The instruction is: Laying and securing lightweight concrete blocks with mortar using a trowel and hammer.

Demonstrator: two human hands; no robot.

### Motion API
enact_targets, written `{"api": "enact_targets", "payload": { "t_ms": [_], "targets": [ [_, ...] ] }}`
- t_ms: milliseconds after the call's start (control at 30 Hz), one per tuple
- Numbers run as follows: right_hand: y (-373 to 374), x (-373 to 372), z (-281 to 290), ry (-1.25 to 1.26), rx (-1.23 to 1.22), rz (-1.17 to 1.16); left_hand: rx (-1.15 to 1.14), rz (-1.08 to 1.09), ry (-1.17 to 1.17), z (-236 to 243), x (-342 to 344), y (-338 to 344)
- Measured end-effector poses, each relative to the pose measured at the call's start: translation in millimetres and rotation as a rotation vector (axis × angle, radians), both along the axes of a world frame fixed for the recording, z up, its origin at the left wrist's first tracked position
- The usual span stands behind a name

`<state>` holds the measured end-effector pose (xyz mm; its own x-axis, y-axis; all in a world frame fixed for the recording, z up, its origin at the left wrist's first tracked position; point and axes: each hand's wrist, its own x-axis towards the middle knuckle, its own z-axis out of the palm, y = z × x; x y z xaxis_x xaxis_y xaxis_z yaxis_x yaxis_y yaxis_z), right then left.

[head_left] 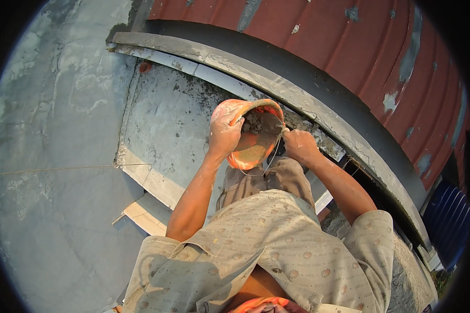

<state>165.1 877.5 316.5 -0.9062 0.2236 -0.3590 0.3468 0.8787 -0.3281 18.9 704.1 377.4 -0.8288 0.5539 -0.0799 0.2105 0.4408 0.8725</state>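
My left hand, smeared with cement, grips the rim of an orange bucket that is tilted toward the ledge. Grey wet mortar shows inside the bucket near its mouth. My right hand is closed at the bucket's right side, by its thin wire handle; what it grips is partly hidden. Both forearms reach forward from my patterned beige shirt.
A grey concrete ledge lies under the bucket, edged by a curved grey gutter strip. Red corrugated roofing with peeling patches runs beyond it. A smooth cement wall drops at left. A blue object sits at right.
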Motion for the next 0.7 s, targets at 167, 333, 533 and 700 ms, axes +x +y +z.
{"api": "enact_targets", "payload": {
  "t_ms": [167,333,533,700],
  "targets": [
    [-11.7,25.8,3.8,-0.17,-0.745,0.051,-0.031,-0.018,-0.153,27.7,-5.5,1.9],
    [-21.9,37.1,2.8,-0.156,-0.932,-0.062,-0.057,0.157,-0.341,-42.2,-23.1,-58.6],
    [14.8,20.1,-31.1,-0.449,-1.346,-0.292,0.228,0.628,-0.536,-106.0,7.1,-136.3],
    [36.4,-16.4,-106.7,-0.457,-1.379,-0.902,0.051,0.682,-0.463,-110.8,31.5,-171.6]
  ]
}}
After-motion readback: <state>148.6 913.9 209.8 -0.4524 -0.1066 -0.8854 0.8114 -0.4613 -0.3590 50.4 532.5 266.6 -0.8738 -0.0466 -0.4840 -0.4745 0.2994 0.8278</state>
